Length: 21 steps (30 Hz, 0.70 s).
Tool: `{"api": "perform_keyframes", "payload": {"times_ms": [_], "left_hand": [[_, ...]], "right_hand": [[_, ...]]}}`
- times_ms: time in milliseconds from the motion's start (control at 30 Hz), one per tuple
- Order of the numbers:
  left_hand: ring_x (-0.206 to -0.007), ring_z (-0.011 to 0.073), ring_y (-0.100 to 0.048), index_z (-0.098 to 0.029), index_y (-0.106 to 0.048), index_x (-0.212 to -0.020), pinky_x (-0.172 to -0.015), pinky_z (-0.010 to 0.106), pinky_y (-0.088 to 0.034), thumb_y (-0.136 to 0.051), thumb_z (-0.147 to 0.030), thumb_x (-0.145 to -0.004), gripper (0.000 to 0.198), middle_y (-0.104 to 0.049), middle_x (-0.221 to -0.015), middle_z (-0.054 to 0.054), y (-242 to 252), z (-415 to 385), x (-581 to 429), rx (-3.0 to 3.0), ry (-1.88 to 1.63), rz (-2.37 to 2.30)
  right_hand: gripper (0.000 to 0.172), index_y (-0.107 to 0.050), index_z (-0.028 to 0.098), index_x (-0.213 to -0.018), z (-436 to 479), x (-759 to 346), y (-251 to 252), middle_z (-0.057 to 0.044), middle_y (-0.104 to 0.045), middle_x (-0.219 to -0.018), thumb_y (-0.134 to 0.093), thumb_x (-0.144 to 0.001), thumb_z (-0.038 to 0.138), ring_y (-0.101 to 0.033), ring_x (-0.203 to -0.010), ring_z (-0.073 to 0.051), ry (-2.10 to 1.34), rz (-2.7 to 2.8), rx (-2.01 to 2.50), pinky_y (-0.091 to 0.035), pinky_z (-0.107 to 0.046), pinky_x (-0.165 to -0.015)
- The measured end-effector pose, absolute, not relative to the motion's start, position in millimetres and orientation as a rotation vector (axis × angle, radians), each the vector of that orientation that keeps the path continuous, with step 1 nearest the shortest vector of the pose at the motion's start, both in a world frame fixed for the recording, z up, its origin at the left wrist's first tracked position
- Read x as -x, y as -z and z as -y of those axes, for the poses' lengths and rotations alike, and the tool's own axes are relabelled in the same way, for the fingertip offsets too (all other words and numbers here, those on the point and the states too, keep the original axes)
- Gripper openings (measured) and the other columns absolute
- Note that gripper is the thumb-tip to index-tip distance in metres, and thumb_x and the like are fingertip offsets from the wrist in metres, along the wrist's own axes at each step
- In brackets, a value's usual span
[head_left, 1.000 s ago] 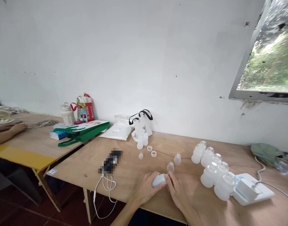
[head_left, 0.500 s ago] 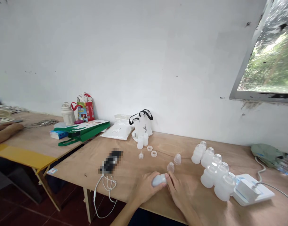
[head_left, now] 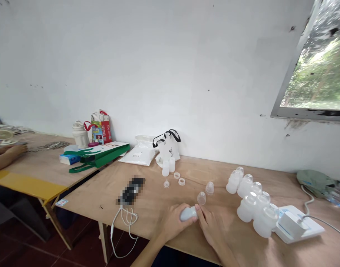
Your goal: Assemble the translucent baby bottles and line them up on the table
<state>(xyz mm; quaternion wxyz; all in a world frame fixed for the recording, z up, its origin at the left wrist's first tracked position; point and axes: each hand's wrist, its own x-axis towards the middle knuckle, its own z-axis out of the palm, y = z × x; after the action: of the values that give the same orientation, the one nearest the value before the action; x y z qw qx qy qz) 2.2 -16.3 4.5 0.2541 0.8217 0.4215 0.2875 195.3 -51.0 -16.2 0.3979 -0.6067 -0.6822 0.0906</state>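
My left hand (head_left: 172,222) is closed around a pale frosted plastic bottle (head_left: 188,213) lying on its side, low on the plywood table (head_left: 108,196). The fingertips of my right hand (head_left: 211,228) press against the bottle's end, hiding it. Just above my hands stand two clear plastic domes (head_left: 201,198). Farther up lie two small rings (head_left: 179,178), a small teat (head_left: 166,184) and two small frosted bottles (head_left: 168,167).
Several frosted bottles with clear caps (head_left: 254,204) crowd the table to the right, beside a white power strip (head_left: 297,226). A censored phone (head_left: 131,191) with white cable lies left. A co-worker's hand (head_left: 16,150) rests on the neighbouring table. Bags stand along the wall.
My hands and the bottle have stayed nearly still, with the bottle turned slightly. The co-worker's hand has shifted a little on the neighbouring table.
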Motion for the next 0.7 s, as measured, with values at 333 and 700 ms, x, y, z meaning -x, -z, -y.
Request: {"api": "perform_keyframes", "payload": {"times_ms": [333, 700], "left_hand": [[-0.105, 0.0235, -0.068, -0.027, -0.070, -0.114, -0.095, 0.031, -0.047, -0.076, -0.055, -0.086, 0.040, -0.075, -0.114, 0.000, -2, 16, 0, -2.168, -0.834, -1.080], [-0.088, 0.0201, -0.066, -0.020, -0.073, -0.103, -0.079, 0.025, -0.044, -0.076, -0.054, -0.083, 0.039, -0.075, -0.094, 0.000, -14, 17, -1, -2.016, -0.851, -0.988]], "right_hand": [[0.053, -0.069, 0.026, -0.086, 53, -203, 26, -0.003, -0.070, -0.068, -0.033, -0.109, 0.058, -0.066, -0.058, -0.021, 0.006, 1.785, 1.354, -0.050, -0.030, -0.056], [0.045, -0.077, 0.023, -0.118, 48, -214, 76, -0.012, -0.080, -0.106, -0.037, -0.111, 0.042, -0.078, -0.087, -0.028, 0.329, 1.809, 1.310, -0.062, -0.039, -0.077]]}}
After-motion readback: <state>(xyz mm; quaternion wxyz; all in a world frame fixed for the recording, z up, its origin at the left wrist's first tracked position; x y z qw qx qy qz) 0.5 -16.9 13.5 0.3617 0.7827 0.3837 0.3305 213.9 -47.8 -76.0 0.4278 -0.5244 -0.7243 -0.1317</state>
